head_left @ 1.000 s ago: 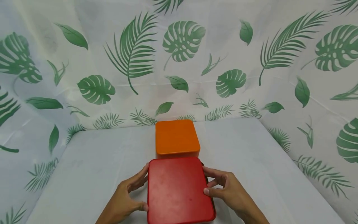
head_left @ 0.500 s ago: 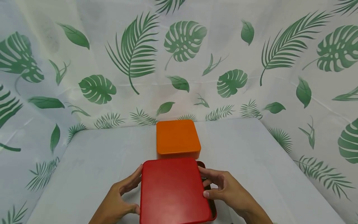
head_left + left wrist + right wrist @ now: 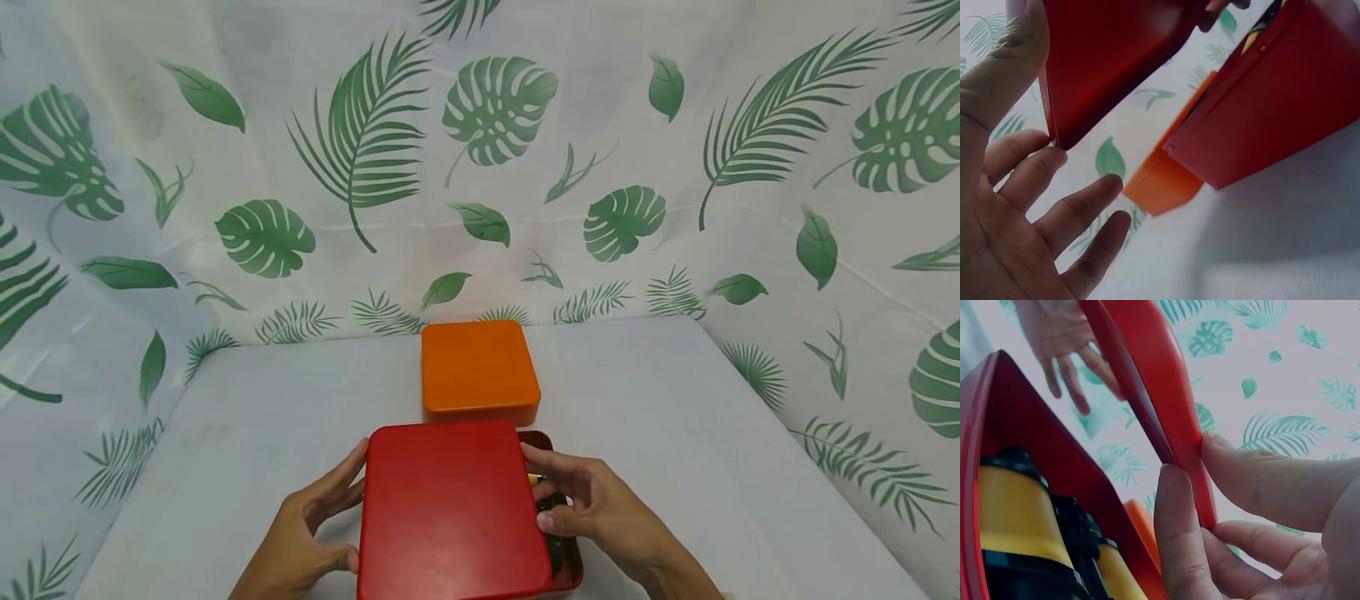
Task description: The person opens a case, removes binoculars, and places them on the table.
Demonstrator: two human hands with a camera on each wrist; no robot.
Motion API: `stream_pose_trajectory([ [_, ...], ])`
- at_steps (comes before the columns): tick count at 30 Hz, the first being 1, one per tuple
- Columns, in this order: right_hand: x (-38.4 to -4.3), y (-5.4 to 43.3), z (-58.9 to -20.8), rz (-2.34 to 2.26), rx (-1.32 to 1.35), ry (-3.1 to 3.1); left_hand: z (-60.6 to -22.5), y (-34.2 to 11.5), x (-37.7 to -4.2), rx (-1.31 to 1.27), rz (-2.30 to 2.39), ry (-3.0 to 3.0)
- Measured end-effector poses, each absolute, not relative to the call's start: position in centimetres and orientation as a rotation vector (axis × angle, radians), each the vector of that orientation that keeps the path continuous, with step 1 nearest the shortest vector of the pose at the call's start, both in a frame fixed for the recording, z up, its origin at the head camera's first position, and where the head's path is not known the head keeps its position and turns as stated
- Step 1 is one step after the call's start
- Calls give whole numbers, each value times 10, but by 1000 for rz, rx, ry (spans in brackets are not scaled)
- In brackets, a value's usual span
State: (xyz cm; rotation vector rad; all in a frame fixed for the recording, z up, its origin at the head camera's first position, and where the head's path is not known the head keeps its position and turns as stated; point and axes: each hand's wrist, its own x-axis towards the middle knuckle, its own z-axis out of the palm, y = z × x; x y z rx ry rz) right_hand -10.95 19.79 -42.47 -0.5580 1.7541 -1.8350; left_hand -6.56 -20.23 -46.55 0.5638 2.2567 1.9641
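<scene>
A red lid [image 3: 450, 508] is lifted and shifted left over a red box [image 3: 572, 567], whose right part lies uncovered. My left hand [image 3: 300, 521] holds the lid's left edge between thumb and fingers. On the opposite edge, my right hand [image 3: 600, 512] pinches the lid between thumb and fingers. In the right wrist view, a yellow-and-black object [image 3: 1019, 506] shows inside the box, with similar yellow and black parts beside it; their kind is unclear. Most of the box is hidden beneath the lid in the head view.
Just behind the red box stands an orange box [image 3: 480, 367]. A white tabletop [image 3: 675, 417] spreads to both sides. Leaf-printed cloth [image 3: 570, 100] encloses the back and sides.
Both hands have moved the red lid to the left, away from the box's right side. More of the box's inside and its contents now shows. The orange box has stayed in place.
</scene>
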Motion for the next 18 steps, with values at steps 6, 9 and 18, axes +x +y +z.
stream_pose_trajectory([
  [6, -108, 192, -424, -1841, -540, 1745, -464, -204, -63, 612, 2045, 2194],
  [9, -107, 188, -424, -1845, -507, 1731, -465, -207, -62, 663, 2077, 2177],
  [18, -104, 177, -424, -1848, -451, 1708, -468, -222, -57, 788, 2004, 2272],
])
